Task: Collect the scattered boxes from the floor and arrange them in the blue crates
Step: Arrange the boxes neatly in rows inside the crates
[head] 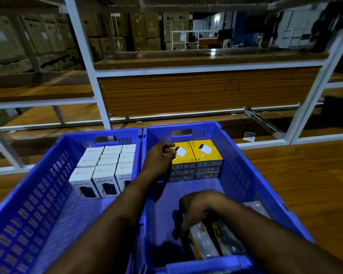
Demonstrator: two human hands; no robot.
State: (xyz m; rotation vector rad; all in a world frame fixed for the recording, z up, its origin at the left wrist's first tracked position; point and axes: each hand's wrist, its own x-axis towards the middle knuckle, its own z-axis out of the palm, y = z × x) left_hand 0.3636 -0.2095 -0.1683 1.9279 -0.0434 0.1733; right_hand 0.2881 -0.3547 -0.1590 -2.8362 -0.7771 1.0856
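Two blue crates sit side by side on the wooden floor (305,175), and I take the right crate (244,167) as my landmark. At its near end my right hand (196,209) reaches down with fingers curled round the top of a yellow box (203,242) standing on edge; a second dark-sided box (228,239) leans just beside it. Further in, my left hand (159,158) hovers over the crate's far end, fingers loosely curled with the thumb close to the fingertips, just touching the left of two stacks of yellow boxes (198,155) against the far wall; I cannot tell whether it pinches anything. Left of the landmark, touching it, the left crate (38,194) holds white boxes (105,167) upright in rows at its far end. Beyond both stands a white metal rack (99,91) with wooden shelves.
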